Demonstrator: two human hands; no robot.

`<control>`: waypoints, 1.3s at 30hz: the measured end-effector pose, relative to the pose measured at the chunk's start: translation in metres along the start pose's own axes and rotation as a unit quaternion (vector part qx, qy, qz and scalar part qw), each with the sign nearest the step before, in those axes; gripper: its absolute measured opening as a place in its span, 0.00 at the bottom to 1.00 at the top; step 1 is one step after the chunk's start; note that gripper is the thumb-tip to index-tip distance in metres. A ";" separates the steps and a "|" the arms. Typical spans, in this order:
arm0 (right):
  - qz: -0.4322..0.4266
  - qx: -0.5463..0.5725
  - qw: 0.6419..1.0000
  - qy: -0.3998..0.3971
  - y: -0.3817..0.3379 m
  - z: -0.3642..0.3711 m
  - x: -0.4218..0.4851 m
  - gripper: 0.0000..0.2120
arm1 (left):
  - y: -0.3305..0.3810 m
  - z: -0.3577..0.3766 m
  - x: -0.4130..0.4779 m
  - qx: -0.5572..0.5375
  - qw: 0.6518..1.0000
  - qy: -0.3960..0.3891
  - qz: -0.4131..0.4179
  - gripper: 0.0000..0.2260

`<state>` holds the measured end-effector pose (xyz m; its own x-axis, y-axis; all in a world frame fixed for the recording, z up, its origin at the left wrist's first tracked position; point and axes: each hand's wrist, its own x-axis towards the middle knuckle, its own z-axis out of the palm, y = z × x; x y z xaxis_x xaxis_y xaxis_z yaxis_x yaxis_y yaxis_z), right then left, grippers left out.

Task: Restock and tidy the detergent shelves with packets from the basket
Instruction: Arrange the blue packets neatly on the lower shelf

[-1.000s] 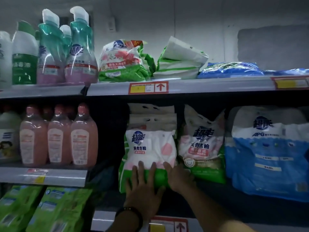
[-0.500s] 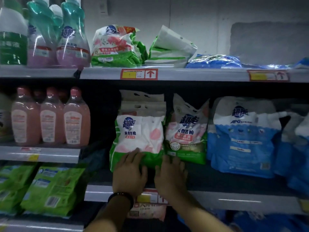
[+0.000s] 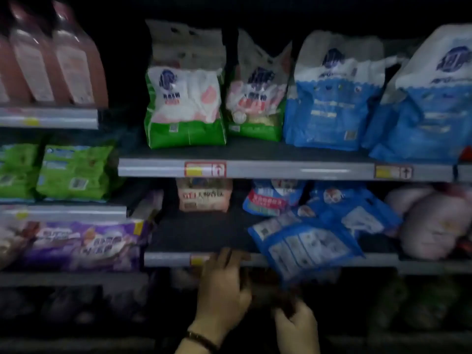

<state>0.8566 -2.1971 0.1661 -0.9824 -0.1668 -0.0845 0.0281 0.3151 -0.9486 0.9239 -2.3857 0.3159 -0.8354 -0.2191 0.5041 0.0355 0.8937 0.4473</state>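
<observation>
Two green packets (image 3: 184, 106) stand upright on the middle shelf (image 3: 281, 171). My left hand (image 3: 222, 290) lies loose against the lower shelf edge (image 3: 166, 259). My right hand (image 3: 296, 325) curls beneath an overhanging blue packet (image 3: 306, 249); I cannot tell its grip.

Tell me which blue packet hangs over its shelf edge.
The flat blue packet on the lower shelf, its corner drooping past the rail; the others sit behind their edges.

left hand (image 3: 222, 290) at shelf edge (image 3: 166, 259) | right hand (image 3: 297, 327) below | blue packet (image 3: 306, 247) overhanging
</observation>
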 end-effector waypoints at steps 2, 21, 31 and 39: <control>0.071 -0.006 0.995 0.066 -0.045 -0.007 -0.059 0.11 | -0.013 0.027 -0.058 -0.018 0.996 -0.073 -0.038 0.19; 0.244 -0.300 0.914 -0.121 0.176 0.000 -0.078 0.34 | -0.081 0.135 -0.265 -0.103 0.897 -0.356 -0.242 0.14; 0.314 -0.321 0.876 -0.177 0.217 0.000 -0.058 0.42 | -0.089 0.159 -0.269 -0.107 0.893 -0.371 -0.229 0.14; 0.306 -0.328 0.878 -0.169 0.244 0.010 -0.049 0.37 | -0.089 0.180 -0.265 -0.123 0.891 -0.369 -0.235 0.09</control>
<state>0.9134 -2.1219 -0.0642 -0.7065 -0.0114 -0.7076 0.3098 0.8940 -0.3237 1.0435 -2.3368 0.0093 -0.9196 -0.1486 -0.3638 -0.3701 0.6386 0.6747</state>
